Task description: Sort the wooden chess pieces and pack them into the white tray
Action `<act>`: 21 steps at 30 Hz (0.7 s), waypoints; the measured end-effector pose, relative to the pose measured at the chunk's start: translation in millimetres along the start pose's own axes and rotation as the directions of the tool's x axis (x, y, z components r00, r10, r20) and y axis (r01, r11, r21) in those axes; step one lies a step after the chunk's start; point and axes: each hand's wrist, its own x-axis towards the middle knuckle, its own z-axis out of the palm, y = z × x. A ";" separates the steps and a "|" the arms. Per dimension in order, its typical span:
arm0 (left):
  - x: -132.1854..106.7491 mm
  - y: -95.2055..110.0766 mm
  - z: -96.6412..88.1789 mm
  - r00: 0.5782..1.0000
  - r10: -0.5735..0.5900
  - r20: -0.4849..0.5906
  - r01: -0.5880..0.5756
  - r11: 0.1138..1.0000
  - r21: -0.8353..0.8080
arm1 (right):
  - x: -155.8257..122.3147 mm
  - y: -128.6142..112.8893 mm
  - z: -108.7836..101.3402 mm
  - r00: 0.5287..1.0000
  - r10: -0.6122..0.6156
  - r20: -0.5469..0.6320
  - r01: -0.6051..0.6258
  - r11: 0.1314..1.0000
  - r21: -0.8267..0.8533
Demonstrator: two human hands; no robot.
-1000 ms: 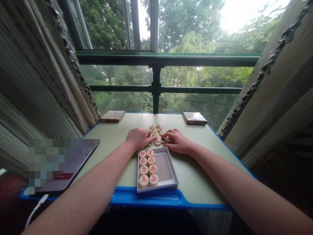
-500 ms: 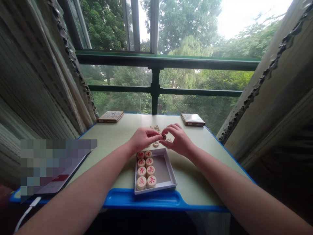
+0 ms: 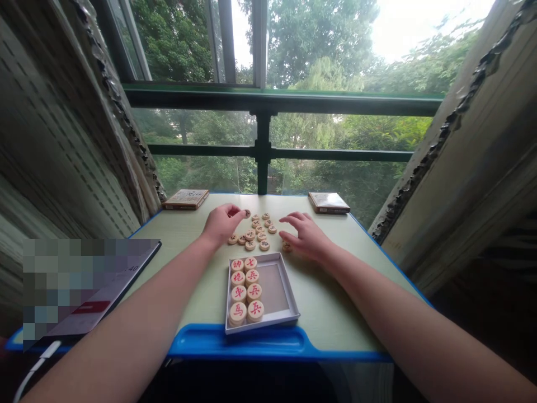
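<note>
Several round wooden chess pieces (image 3: 257, 230) lie loose on the green desk (image 3: 188, 263). My left hand (image 3: 221, 223) is raised at the far left of the pile, pinching one dark-edged piece (image 3: 247, 213) between thumb and fingers. My right hand (image 3: 305, 237) hovers to the right of the pile, fingers spread and curved, holding nothing; one piece (image 3: 287, 246) lies just under it. In front of the pile stands a shallow grey box (image 3: 277, 291) with two columns of red-lettered pieces (image 3: 245, 291) filling its left half.
A flat box (image 3: 185, 198) lies at the desk's far left and another flat box (image 3: 328, 202) at its far right. A tablet (image 3: 90, 285) with a white cable (image 3: 31, 369) sits at the left edge. A blue tray rim (image 3: 247, 346) runs along the front, a window railing (image 3: 268, 151) behind.
Both hands were together over the pile, handling one piece. Now my left hand has drawn away to the far left with a piece, and my right hand has opened and moved right.
</note>
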 end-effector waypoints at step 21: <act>15.3 -12.1 18.8 0.911 0.318 0.264 -0.392 0.867 0.308 | 19.2 -6.4 20.6 0.967 -0.198 0.160 0.182 0.977 0.109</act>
